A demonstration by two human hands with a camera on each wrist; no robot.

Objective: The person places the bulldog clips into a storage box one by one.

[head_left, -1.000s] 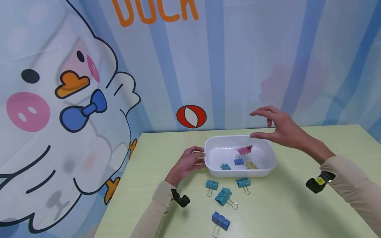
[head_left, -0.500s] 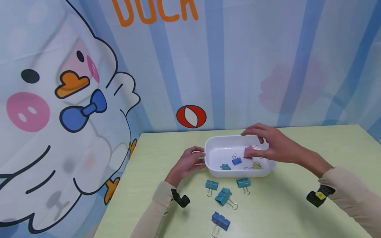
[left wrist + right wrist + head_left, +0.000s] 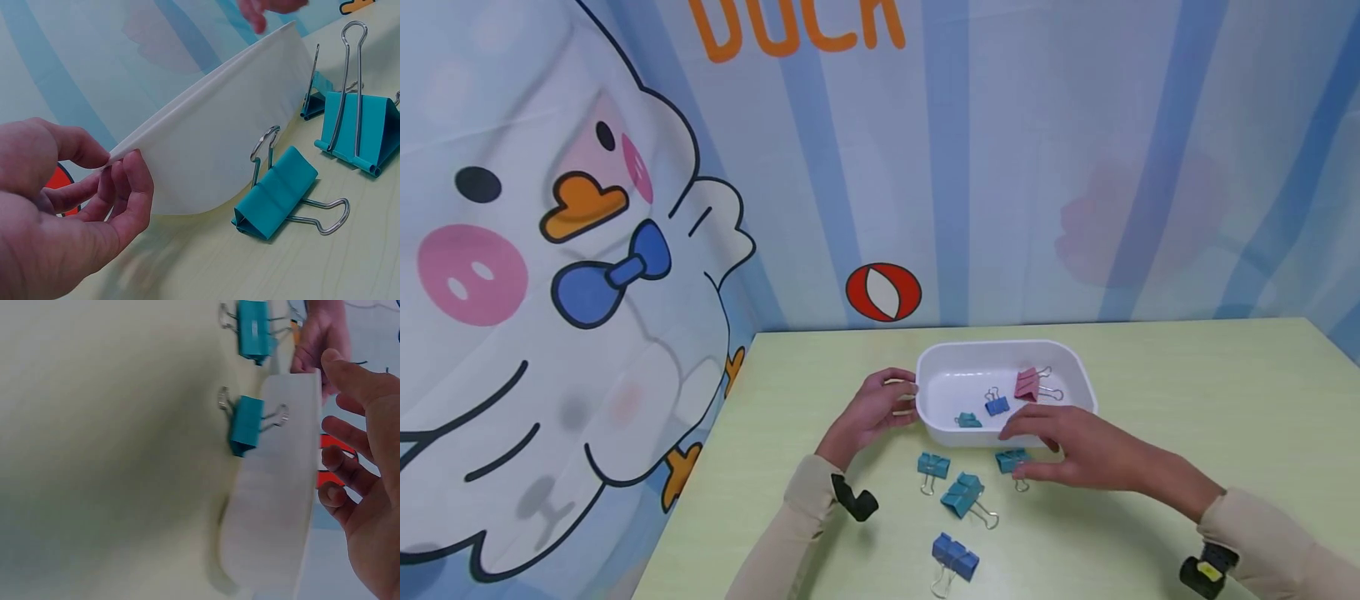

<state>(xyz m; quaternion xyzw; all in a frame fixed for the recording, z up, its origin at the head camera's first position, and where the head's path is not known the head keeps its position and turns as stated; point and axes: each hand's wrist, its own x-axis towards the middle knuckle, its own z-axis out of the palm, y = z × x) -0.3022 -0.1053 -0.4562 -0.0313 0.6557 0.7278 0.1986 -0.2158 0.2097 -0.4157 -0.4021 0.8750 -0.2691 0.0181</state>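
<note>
My left hand (image 3: 880, 402) pinches the left end of a white plastic tray (image 3: 951, 367); in the left wrist view its thumb and fingers meet at the rim. Over the tray's front right edge hovers my right hand (image 3: 1093, 450), fingers loosely bent and apart, holding nothing. Its thumb overlaps a teal binder clip (image 3: 1010, 460) in the head view. Inside the tray lie a pink binder clip (image 3: 1026, 384), a small blue binder clip (image 3: 997, 406) and a small teal binder clip (image 3: 968, 421). The yellow clip is hidden behind the right hand.
Before the tray on the pale table (image 3: 1210, 392) stand another teal binder clip (image 3: 933, 465), a larger teal binder clip (image 3: 962, 495) and, nearest me, a blue binder clip (image 3: 956, 557). A printed duck backdrop (image 3: 1015, 167) rises behind the table.
The right hand first lowered into the tray beside the pink clip, which came to rest there, then moved toward me over the front rim. The left hand stayed on the tray.
</note>
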